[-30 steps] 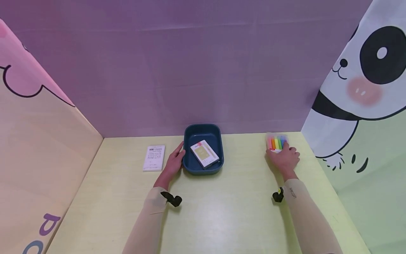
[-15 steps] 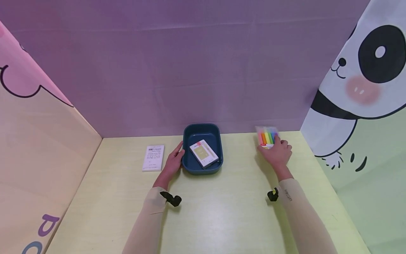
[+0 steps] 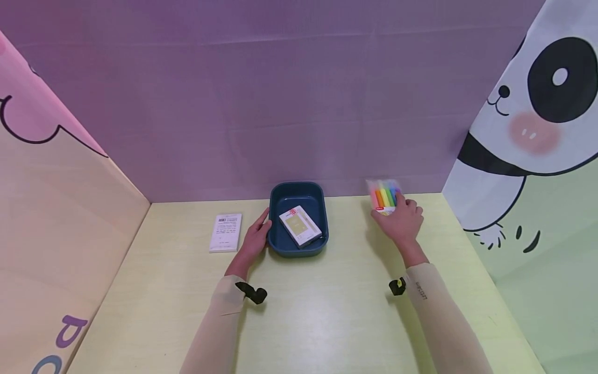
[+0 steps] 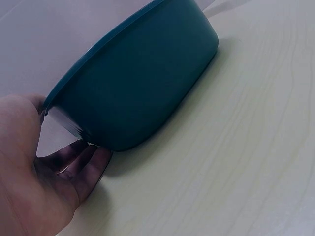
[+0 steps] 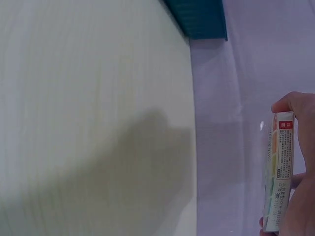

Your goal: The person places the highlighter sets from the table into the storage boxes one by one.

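My left hand (image 3: pixel 256 236) holds the left side of a dark blue-green plastic bin (image 3: pixel 322 244). In the left wrist view its thumb is at the bin's rim, and the other fingers (image 4: pixel 93 169) lie against the outer wall near the base. A white box (image 3: pixel 301 226) with a gold panel leans at a slant inside the bin. On the right, my right hand (image 3: pixel 402 221) grips a clear pack of colored highlighters (image 3: pixel 385 196) by its lower end, above the table. The right wrist view shows the pack's printed label edge (image 5: pixel 283 172) between thumb and fingers.
A white box with a barcode and printed text (image 3: pixel 226 232) lies flat left of my left hand. The pale wooden table (image 3: pixel 317 311) meets a purple cloth backdrop (image 3: pixel 299 104) just behind the bin. Printed panels stand at both sides, the right one with a panda (image 3: pixel 537 130).
My right hand has lifted the highlighter pack and carried it left, toward the bin. My left hand, the bin and both boxes have stayed in place.
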Tool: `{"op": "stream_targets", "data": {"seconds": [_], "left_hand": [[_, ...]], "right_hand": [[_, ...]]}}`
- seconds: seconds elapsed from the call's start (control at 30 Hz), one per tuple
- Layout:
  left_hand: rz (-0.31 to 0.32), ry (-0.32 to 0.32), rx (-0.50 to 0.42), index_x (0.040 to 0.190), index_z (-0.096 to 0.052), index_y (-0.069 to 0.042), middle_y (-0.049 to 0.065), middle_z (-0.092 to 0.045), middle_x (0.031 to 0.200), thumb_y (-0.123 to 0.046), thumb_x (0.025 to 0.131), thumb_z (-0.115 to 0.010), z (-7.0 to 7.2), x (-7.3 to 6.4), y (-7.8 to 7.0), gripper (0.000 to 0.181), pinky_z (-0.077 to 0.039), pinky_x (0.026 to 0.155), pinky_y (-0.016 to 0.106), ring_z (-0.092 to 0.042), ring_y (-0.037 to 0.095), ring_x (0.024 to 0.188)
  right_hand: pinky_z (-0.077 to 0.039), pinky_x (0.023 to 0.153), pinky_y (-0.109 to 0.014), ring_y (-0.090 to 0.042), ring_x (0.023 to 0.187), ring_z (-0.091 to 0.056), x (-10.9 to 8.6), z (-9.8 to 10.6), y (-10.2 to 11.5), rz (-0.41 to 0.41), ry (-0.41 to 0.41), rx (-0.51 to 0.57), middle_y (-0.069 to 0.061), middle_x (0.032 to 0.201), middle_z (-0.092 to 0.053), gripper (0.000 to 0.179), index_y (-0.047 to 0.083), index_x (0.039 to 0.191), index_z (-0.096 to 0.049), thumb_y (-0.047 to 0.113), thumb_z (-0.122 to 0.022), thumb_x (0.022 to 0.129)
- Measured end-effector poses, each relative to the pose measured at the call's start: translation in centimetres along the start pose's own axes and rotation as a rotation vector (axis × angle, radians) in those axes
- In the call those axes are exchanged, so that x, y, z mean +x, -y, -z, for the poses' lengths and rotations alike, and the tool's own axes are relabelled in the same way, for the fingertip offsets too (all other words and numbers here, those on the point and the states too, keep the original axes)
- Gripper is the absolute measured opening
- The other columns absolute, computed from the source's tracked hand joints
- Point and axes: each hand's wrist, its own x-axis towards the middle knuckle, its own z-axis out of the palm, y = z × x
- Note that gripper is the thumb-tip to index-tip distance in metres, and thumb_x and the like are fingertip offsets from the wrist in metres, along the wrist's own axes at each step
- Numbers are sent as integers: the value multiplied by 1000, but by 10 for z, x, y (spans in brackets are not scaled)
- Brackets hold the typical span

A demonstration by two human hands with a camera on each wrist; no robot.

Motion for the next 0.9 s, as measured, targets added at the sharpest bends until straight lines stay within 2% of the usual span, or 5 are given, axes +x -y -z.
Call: {"op": "stream_targets", "data": {"seconds": [0.2,0.27,0.5,0.9], "left_hand": [[7,7,-6,152,-32,-35,9,-32,154,-31,105,-43,0,1,0,48,-47,72,27,-53,31,110],[7,6,-6,152,-32,-35,9,-33,154,-31,105,-43,0,0,0,48,-47,72,26,-54,30,108],[9,0,7,151,-33,-36,10,-39,149,-33,105,-43,0,-1,-1,48,-43,64,27,-53,25,84],[11,1,5,152,-32,-34,9,-36,152,-32,105,-43,0,-3,-5,49,-43,65,27,-54,26,89]], "right_hand": [[-32,88,-57,-44,110,-38,-3,6,15,35,10,13,-28,126,-43,91,7,148,-36,57,-63,77],[-33,88,-57,-44,111,-37,-4,9,20,44,14,22,-28,127,-43,91,7,148,-36,56,-65,77],[-34,88,-55,-41,110,-37,-9,16,36,76,14,44,-25,126,-44,90,7,147,-38,56,-66,77],[-33,90,-55,-41,112,-37,-16,22,60,129,23,62,-24,131,-43,88,9,146,-40,54,-69,76]]}}
